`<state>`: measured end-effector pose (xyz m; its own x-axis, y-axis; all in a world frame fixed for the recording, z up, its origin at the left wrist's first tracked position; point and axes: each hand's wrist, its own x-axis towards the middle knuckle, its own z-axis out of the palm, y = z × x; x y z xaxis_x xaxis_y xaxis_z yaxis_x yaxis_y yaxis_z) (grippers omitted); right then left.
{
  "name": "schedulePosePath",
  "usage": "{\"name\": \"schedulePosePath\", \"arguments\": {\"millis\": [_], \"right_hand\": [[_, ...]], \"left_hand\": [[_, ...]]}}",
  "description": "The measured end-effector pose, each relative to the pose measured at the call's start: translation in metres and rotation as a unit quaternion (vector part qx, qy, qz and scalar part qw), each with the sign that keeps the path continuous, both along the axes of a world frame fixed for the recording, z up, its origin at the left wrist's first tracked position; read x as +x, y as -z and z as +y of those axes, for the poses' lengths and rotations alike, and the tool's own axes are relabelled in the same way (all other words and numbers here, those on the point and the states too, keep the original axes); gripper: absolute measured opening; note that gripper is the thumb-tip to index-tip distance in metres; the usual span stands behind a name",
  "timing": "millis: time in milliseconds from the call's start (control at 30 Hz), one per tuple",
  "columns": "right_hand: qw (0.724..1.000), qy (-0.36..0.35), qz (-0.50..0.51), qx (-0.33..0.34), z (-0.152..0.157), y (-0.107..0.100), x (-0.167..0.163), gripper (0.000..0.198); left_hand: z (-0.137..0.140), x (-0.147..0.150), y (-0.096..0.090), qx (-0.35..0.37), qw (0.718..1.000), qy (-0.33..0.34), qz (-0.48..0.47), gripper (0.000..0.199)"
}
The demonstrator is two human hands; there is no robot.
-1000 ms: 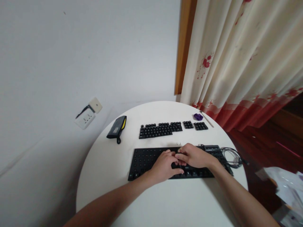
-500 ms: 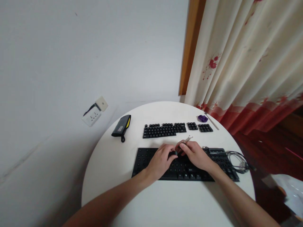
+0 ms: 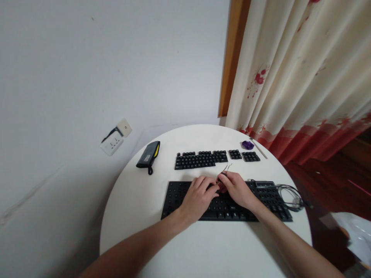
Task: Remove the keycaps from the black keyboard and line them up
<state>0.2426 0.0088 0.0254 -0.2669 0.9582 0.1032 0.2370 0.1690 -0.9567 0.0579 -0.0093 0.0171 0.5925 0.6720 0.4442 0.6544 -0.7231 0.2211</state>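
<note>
A black keyboard (image 3: 223,215) lies on the table, many of its keycaps off and bare key posts showing at its left part. My right hand (image 3: 234,186) is closed on a wire keycap puller (image 3: 227,167), whose two thin prongs point up and away from me. Over the middle of the keyboard, my left hand (image 3: 199,195) pinches with bent fingers close to the right fingertips. The small black keycap in it is mostly hidden by the fingers now. Beyond both hands, loose black keycaps (image 3: 199,160) lie in rows like a keyboard layout.
The round white table (image 3: 127,216) stands against the wall. A dark pouch (image 3: 148,154) lies at left. Back right are a purple lump (image 3: 247,145) and a thin brush-like stick (image 3: 259,148). A coiled black cable (image 3: 292,197) hangs at the right edge. A patterned curtain (image 3: 278,77) is behind.
The left fingers have moved slightly right and closed in on the right fingertips, covering the keycap seen before. The puller's prongs have turned and tilted a little to the left.
</note>
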Motion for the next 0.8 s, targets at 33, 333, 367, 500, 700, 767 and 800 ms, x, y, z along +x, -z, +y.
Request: {"name": "schedulePosePath", "arguments": {"millis": [33, 333, 367, 500, 700, 767, 800], "right_hand": [[1.000, 0.004, -0.009, 0.003, 0.000, 0.000, -0.001, 0.037], [0.997, 0.072, -0.013, -0.012, 0.005, 0.004, 0.001, 0.039], [0.996, 0.091, -0.006, -0.012, 0.007, 0.003, 0.004, 0.039], [0.988, 0.156, 0.011, 0.001, 0.015, -0.003, 0.018, 0.043], [0.980, 0.193, 0.033, 0.025, 0.022, -0.009, 0.034, 0.045], [0.979, 0.198, 0.039, 0.033, 0.025, -0.009, 0.037, 0.044], [0.978, 0.200, 0.043, 0.037, 0.026, -0.009, 0.039, 0.044]], "left_hand": [[-0.001, 0.001, 0.001, -0.002, 1.000, 0.006, -0.008, 0.019], [0.002, 0.002, 0.001, -0.039, 0.996, -0.013, -0.079, 0.012], [0.003, 0.002, 0.001, -0.046, 0.995, -0.019, -0.087, 0.013], [0.007, -0.001, -0.007, -0.042, 0.993, -0.035, -0.105, 0.013], [0.047, 0.004, -0.027, -0.013, 0.993, -0.100, -0.064, 0.013], [0.068, 0.011, -0.026, -0.015, 0.993, -0.110, -0.048, 0.013], [0.078, 0.015, -0.024, -0.018, 0.993, -0.113, -0.040, 0.013]]}}
